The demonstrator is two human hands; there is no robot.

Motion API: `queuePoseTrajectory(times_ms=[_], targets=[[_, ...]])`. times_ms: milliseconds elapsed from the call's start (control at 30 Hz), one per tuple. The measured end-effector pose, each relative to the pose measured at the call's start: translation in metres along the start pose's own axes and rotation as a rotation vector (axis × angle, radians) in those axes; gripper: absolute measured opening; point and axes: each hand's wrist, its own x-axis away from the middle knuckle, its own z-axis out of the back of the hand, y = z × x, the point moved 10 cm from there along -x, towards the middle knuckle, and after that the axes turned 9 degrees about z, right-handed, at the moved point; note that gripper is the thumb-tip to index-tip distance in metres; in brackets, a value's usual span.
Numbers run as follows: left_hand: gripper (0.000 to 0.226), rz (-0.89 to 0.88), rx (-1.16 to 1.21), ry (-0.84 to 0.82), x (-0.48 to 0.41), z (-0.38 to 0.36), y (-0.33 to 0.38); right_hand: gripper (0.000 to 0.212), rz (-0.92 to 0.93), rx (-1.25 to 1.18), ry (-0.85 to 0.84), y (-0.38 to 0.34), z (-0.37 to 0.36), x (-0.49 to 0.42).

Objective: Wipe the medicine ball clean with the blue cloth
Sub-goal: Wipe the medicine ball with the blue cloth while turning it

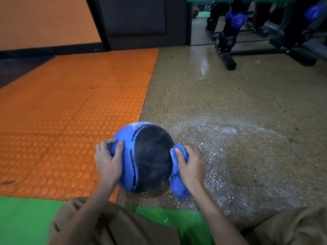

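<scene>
Head view, single entry. Medicine ball [148, 158]: blue and black panels, whitish dust seen on the upper blue rim; it is placed low and centre in the frame, on the speckled brown floor [230, 103] right at the seam with the orange studded mat [70, 112], and is held between both hands. Left hand [108, 160]: laid on the ball's left side, thumb pressed flat on the blue panel, fingers curled over the edge so that the ball is gripped; whether a fold of fabric also lies under those fingers cannot be told. Right hand [192, 167]: closed round the blue cloth [177, 183], which is bunched in the fingers and pressed against the ball's right side where the black panel ends; a loose tail of the cloth hangs down below the wrist, towards the floor. White powder [221, 135]: scattered across the speckled floor to the right of the ball, thickest just beside the right hand. Green mat [26, 218]: spread along the near edge. Brown trousers [292, 227]: seen at the bottom corners, under both forearms. Dumbbell rack [228, 55]: black frame, stood far right, well apart from the ball, with blue dumbbells [237, 18] carried on it. Orange wall [44, 20]: far left, beside a dark panel [138, 18].
</scene>
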Motion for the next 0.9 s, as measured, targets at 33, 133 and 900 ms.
queuePoseTrajectory(times_ms=[33,133,900], targets=[[0.053,0.032,-0.045,-0.014,-0.003,0.004,0.0,0.018,-0.03,-0.05,-0.029,0.005,0.0,0.004],[0.05,0.067,-0.296,-0.041,-0.001,0.0,0.012,0.025,-0.13,-0.229,-0.115,0.024,-0.002,0.016],[0.063,-0.046,-0.586,-0.227,-0.005,-0.051,0.048,0.015,-0.708,-0.441,-0.219,0.08,-0.066,0.079]])
